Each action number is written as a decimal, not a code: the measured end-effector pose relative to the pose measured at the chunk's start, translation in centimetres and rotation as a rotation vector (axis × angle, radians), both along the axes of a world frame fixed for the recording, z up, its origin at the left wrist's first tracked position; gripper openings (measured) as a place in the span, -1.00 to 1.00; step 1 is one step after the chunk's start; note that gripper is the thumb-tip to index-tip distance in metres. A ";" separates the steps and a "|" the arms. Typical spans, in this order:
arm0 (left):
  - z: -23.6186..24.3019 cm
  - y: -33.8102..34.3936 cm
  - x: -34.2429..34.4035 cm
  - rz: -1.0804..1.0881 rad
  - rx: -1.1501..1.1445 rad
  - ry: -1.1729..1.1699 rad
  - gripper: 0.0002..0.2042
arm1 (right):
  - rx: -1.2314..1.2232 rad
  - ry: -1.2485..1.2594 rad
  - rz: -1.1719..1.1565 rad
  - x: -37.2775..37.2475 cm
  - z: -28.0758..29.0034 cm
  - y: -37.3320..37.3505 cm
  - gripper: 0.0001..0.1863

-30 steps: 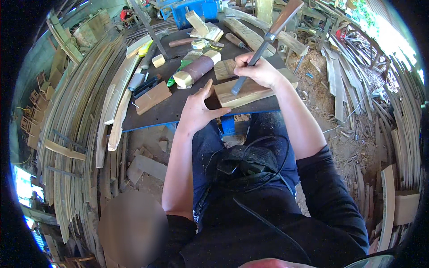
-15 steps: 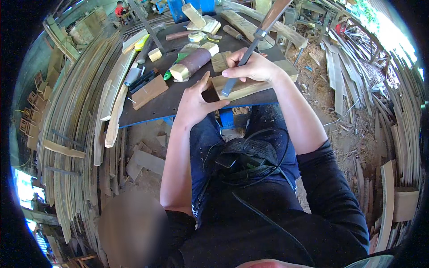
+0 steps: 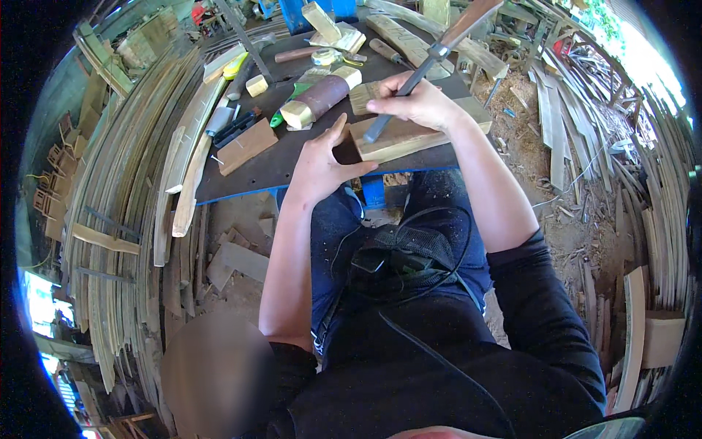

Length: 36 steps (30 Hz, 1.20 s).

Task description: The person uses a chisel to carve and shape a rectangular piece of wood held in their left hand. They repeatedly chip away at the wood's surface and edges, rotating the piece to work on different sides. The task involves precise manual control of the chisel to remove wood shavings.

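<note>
A pale wooden block [image 3: 431,139] lies along the near edge of the dark tabletop. My left hand [image 3: 319,164] spans its left end, thumb at the near side and fingers toward the far side, with a dark gap between palm and wood. In my right hand [image 3: 420,102] is a long chisel [image 3: 423,71], gripped by its blade. Its wooden handle slants up to the right, and the blade's end is over the block's top near the left end. Whether the edge touches the wood, I cannot tell. A small wood piece [image 3: 363,97] lies beyond the block.
A sandpaper-wrapped block [image 3: 322,101], a brown block [image 3: 247,146], a hammer [image 3: 300,54], a tape measure [image 3: 327,56] and another wooden-handled tool [image 3: 387,51] share the tabletop [image 3: 292,157]. Long boards [image 3: 124,183] are stacked at the left. Wood scraps [image 3: 563,124] lean at the right.
The chisel has shifted slightly, its handle moving right and its blade end lifting a little away from the block's near side. My left hand stays at the block's end.
</note>
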<state>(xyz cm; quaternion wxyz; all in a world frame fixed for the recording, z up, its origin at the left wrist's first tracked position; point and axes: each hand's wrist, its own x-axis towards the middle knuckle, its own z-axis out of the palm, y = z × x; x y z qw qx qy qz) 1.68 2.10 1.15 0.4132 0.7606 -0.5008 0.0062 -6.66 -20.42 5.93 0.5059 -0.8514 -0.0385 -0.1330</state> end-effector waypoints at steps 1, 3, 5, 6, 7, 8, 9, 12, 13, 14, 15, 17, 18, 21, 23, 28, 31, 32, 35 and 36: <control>0.1 0.0 -0.1 0.003 0.003 0.003 0.00 | -0.031 0.011 0.018 -0.1 0.3 0.4 -0.55; 0.0 0.4 -0.3 0.002 0.009 0.021 0.00 | -0.092 0.031 0.061 0.0 0.6 1.2 -0.55; 1.0 0.5 -0.1 -0.008 -0.004 0.029 -0.01 | -0.063 -0.042 -0.026 0.4 -0.3 0.3 -0.60; 0.2 0.1 -0.4 -0.063 -0.085 -0.006 -0.02 | -0.075 -0.147 -0.086 0.2 -1.1 -0.3 -0.63; 0.2 0.3 -0.2 -0.031 -0.015 -0.014 -0.03 | -0.049 -0.075 -0.040 0.8 -1.3 -1.1 -0.69; 0.7 0.2 -0.3 -0.051 -0.013 -0.039 -0.03 | -0.032 -0.143 -0.057 1.1 -2.0 -1.5 -0.68; -0.3 0.5 0.1 -0.013 -0.034 -0.058 -0.02 | -0.099 -0.022 -0.019 0.7 -0.8 -0.6 -0.62; 0.2 0.5 0.1 -0.026 -0.031 -0.022 0.00 | -0.021 0.091 0.024 -0.3 0.5 1.0 -0.58; 0.2 0.4 -0.1 -0.031 -0.046 -0.023 0.02 | -0.088 -0.047 0.023 0.2 -0.4 0.3 -0.60; 0.1 0.4 0.0 -0.031 -0.049 -0.019 0.03 | -0.028 -0.063 0.004 0.4 -0.7 0.0 -0.60; 0.1 0.4 0.0 -0.033 -0.052 -0.014 0.03 | 0.030 -0.077 -0.016 0.6 -0.9 -0.3 -0.60; 0.0 0.5 0.0 -0.031 -0.039 -0.001 0.05 | 0.026 -0.114 -0.034 0.7 -1.1 0.0 -0.61; 0.0 0.5 0.0 -0.027 -0.025 0.003 0.05 | 0.023 -0.132 -0.045 0.6 -1.0 0.1 -0.61; 0.4 0.7 0.1 -0.031 -0.018 0.019 0.05 | -0.020 0.120 0.057 -0.3 1.2 1.5 -0.64; 0.4 0.7 0.1 -0.035 -0.033 -0.001 0.04 | 0.040 0.056 -0.044 -0.1 0.7 1.5 -0.64; 0.4 0.8 0.1 -0.037 -0.043 0.014 0.01 | -0.014 0.034 -0.010 0.3 0.2 0.9 -0.62; -0.1 0.5 0.1 -0.042 -0.059 -0.022 -0.02 | 0.008 0.060 0.066 -0.1 0.4 0.8 -0.66; -0.1 0.5 0.2 -0.038 -0.053 -0.027 -0.03 | 0.017 0.045 0.000 0.4 -0.5 0.3 -0.64; 0.2 0.5 0.4 -0.017 -0.020 -0.049 -0.08 | 0.090 -0.089 -0.146 1.6 -1.0 -0.2 -0.68; 0.0 0.6 0.4 -0.032 -0.039 -0.048 -0.09 | 0.133 -0.066 -0.137 1.5 -1.3 0.1 -0.66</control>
